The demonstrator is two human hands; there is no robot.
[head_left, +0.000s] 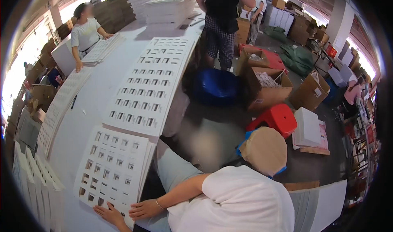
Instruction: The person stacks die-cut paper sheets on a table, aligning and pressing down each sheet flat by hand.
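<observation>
My left hand [111, 216] lies palm down on the lower edge of a white board [127, 162] with rows of cut-out windows, fingers stretched and thumb apart. Just right of it, my right hand [145, 210], with a bracelet at the wrist, rests flat by the board's right edge, near my leg. Neither hand visibly holds anything. The board tops a small stack at the table's near end. Beyond it lies a longer stack of white boards [137, 93] with smaller slots.
The white table [77, 119] bears more boards [61, 105] along its far side and tall white stacks [170, 7] at the back. A person [86, 33] stands across it, another [221, 23] at its end. Rightward are a blue stool [217, 86], red stool [274, 119] and cartons [268, 91].
</observation>
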